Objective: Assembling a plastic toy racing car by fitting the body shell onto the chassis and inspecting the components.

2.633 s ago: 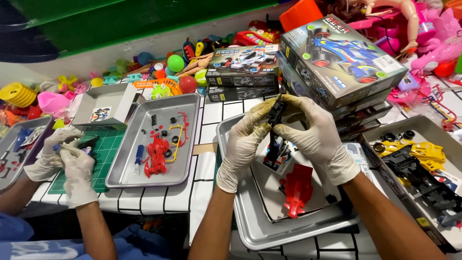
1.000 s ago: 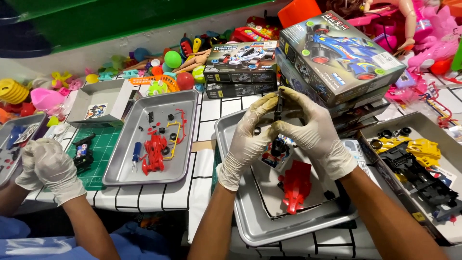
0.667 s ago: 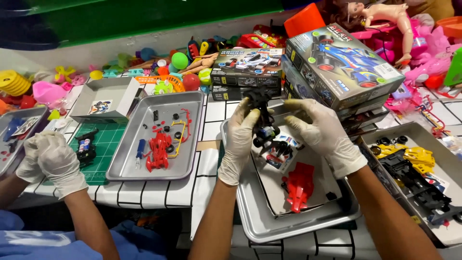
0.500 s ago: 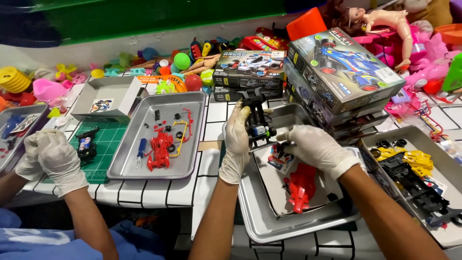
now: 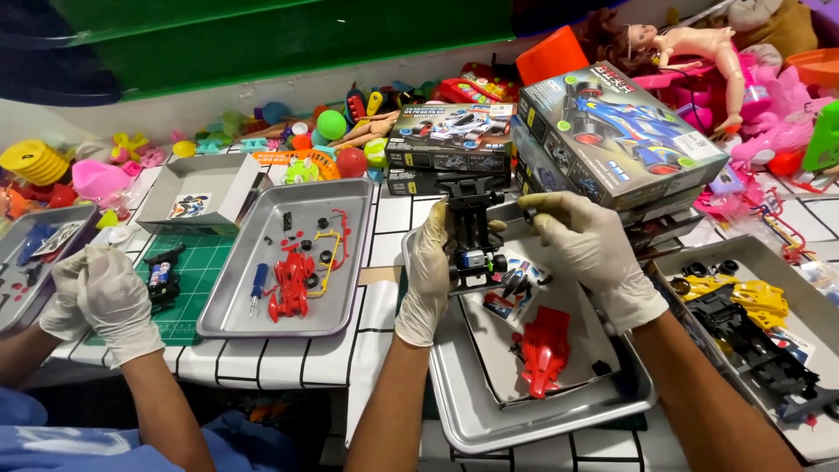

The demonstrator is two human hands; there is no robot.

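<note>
The left hand (image 5: 430, 278) clamps its grip around a black toy car frame (image 5: 472, 234), holding it upright above the metal tray (image 5: 489, 419) so its side faces the camera and any dropped bit lands in the tray. The right hand (image 5: 587, 252) pinches the frame's far edge with fingertips together, steadying it. A red car shell (image 5: 544, 350) lies below in the tray, close by. Across the table (image 5: 384, 218), a co-worker's gloved hands (image 5: 96, 293) rest near another tray (image 5: 288, 258).
</note>
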